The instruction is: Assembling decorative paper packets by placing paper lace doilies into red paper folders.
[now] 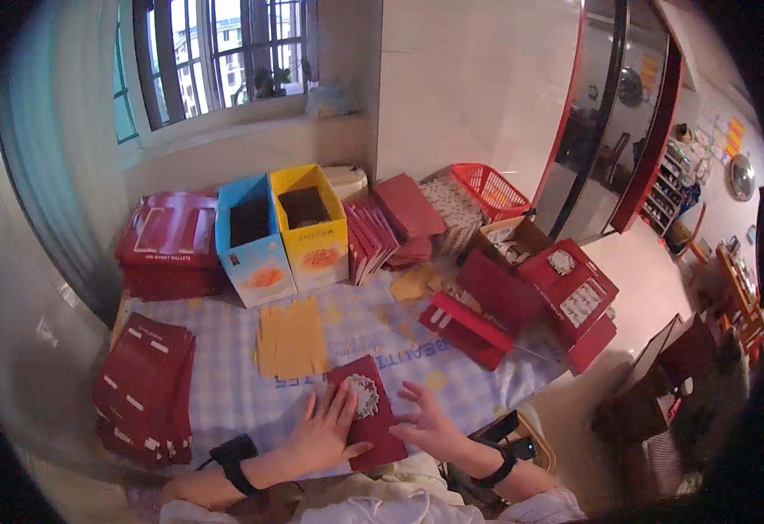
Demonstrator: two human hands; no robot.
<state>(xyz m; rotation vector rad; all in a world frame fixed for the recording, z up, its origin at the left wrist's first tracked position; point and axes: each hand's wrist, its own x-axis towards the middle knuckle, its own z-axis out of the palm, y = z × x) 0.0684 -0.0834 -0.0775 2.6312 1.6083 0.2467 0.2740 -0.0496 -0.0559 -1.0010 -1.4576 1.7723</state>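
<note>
Your left hand (325, 432) lies flat-fingered on the red folder (377, 428) at the near edge of the lettered tablecloth (229, 358), your right hand (430, 428) loosely spread alongside, tan slips (292, 339) and a lettered yellow box (321, 262) beyond.

At the upper left there is a barred window (225, 57), through which bright daylight enters, and a pale sill (216, 125) runs below it. The wall (465, 105) to its right is plain and whitish, and beside it stands a glass door (576, 144) with a red frame (651, 131). Farther right, the pale shiny floor (653, 271) reaches a shelf (661, 188) and some wooden furniture (736, 284).
</note>
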